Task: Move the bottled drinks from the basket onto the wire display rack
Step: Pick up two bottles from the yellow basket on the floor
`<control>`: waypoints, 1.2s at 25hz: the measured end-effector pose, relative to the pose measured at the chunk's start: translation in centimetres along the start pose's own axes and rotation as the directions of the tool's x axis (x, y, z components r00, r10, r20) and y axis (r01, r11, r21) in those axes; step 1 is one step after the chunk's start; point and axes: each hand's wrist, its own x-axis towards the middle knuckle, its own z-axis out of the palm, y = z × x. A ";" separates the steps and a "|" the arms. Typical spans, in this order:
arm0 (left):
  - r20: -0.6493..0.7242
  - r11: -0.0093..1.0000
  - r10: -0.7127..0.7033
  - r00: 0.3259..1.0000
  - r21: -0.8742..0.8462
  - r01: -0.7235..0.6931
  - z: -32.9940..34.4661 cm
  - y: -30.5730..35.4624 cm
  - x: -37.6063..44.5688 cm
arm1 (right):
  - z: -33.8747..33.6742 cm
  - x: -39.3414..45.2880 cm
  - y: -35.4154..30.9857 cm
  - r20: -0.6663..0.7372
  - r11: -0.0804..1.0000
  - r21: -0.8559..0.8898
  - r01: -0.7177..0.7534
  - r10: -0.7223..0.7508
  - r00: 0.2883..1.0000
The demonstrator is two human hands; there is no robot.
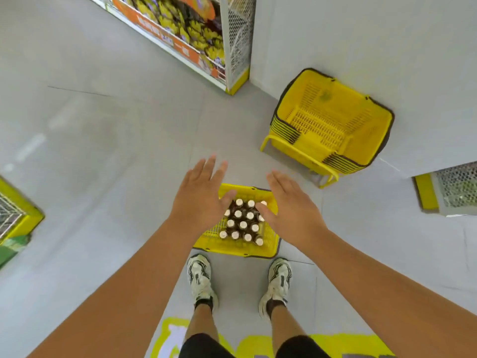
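A yellow basket point(232, 248) stands on the floor just in front of my feet. It holds several dark bottled drinks point(243, 224) with white caps, standing upright in rows. My left hand point(200, 196) hovers above the basket's left side, palm down, fingers straight and spread. My right hand point(289, 205) hovers above its right side, also flat with straight fingers. Neither hand holds anything. A wire rack corner point(10, 218) with a yellow-green frame shows at the left edge.
A stack of empty yellow baskets point(333, 125) sits on a stand against the white wall at the right. A stocked shelf point(191, 34) with a mesh end panel runs along the back. Another mesh-sided unit point(454, 189) stands at the right edge. Grey floor lies between.
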 end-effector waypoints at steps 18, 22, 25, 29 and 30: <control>0.281 0.976 -0.130 0.951 -0.130 0.172 37.9 -11.9 11.2 | 35.5 16.5 11.7 0.156 0.993 0.077 -0.085 0.072 0.985; 0.294 0.968 -0.132 0.947 -0.165 0.187 42.4 -13.1 14.0 | 39.8 19.3 13.6 0.186 0.994 0.070 -0.088 0.074 0.980; 0.316 0.945 -0.150 0.937 -0.233 0.230 45.0 -13.7 16.1 | 42.4 21.3 14.8 0.203 0.994 0.069 -0.084 0.068 0.977; 0.341 0.882 -0.208 0.917 -0.341 0.326 47.2 -14.0 17.5 | 44.3 23.2 15.4 0.184 0.996 0.030 -0.081 0.075 0.980; 0.338 0.863 -0.217 0.916 -0.373 0.342 47.5 -14.0 17.8 | 44.6 23.6 15.5 0.177 0.996 0.020 -0.083 0.078 0.981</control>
